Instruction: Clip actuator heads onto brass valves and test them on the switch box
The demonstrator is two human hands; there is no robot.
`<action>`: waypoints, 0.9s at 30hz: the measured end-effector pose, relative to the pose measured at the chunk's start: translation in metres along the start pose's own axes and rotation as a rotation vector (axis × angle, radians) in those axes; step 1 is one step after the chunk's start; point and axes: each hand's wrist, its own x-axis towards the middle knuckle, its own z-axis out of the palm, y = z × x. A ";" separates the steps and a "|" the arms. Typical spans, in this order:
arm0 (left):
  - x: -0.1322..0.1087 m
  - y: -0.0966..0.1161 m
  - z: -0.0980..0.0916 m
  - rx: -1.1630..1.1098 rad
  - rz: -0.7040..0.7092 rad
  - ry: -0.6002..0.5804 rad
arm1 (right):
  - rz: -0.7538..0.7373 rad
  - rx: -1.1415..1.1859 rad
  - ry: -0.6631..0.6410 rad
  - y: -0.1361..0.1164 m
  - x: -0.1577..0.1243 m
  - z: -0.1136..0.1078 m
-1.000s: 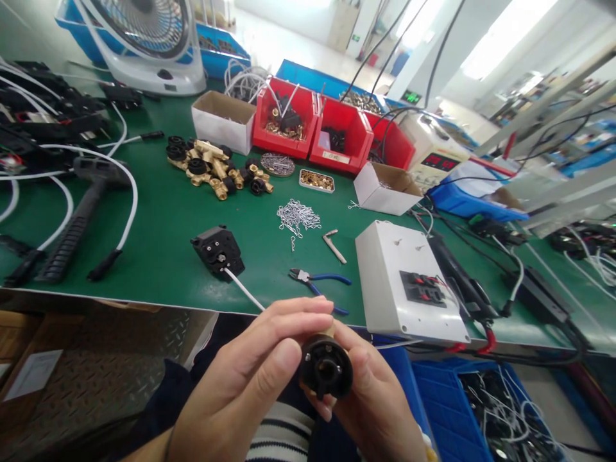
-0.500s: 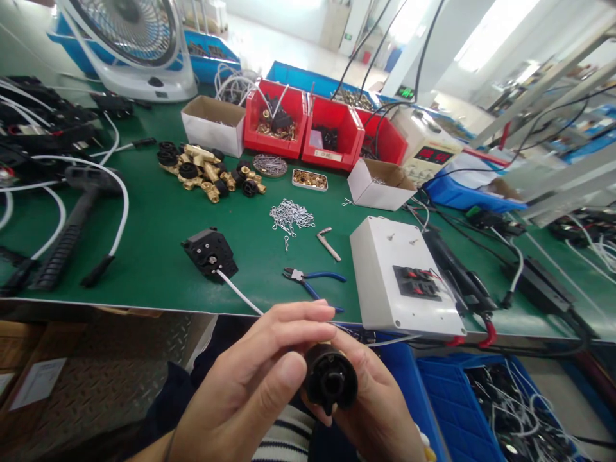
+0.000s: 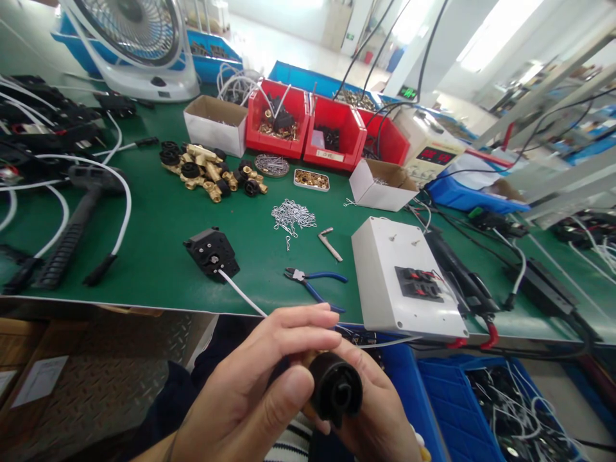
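Note:
Below the bench edge, my left hand (image 3: pixel 260 375) and my right hand (image 3: pixel 380 404) are closed around a brass fitting with a black collar (image 3: pixel 337 388). Its open round end, with a post in the middle, faces me. My left thumb and fingers lie along its left side and top, while my right hand wraps the right side. Most of the brass body is hidden by the hands. Just beyond them lie blue-handled pliers (image 3: pixel 312 282). A black housing with a white cord (image 3: pixel 212 251) rests to the left. Silver spring clips (image 3: pixel 293 216) sit further back beside a bent rod (image 3: pixel 330 245).
Brass fittings with black collars (image 3: pixel 209 170) are heaped at the back left, near red bins (image 3: pixel 332 138). A hammer (image 3: pixel 77 224) lies left. A grey switch box (image 3: pixel 409 276) stands right, above a blue crate (image 3: pixel 447 391) of corded parts. A fan (image 3: pixel 139 48) stands behind.
The fitting's open end has tilted and shifted slightly right and down between my hands. Both hands keep their hold, and the bench items stay where they were.

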 end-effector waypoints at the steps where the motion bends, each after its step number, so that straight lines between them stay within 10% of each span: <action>1: 0.000 0.000 -0.001 0.017 -0.006 -0.009 | 0.003 0.037 -0.003 0.001 0.000 0.000; 14: -0.006 -0.022 0.007 0.339 0.098 0.109 | -0.055 -0.100 0.062 0.003 -0.007 -0.007; 18: -0.008 -0.027 0.017 0.205 -0.060 0.224 | -0.369 -0.417 0.549 -0.028 -0.036 -0.041; 21: -0.007 -0.028 0.021 0.136 -0.154 0.235 | -0.688 -0.238 0.987 -0.058 -0.062 -0.081; 27: 0.006 -0.028 0.023 0.109 -0.157 0.072 | -0.600 0.440 1.071 -0.084 -0.076 -0.134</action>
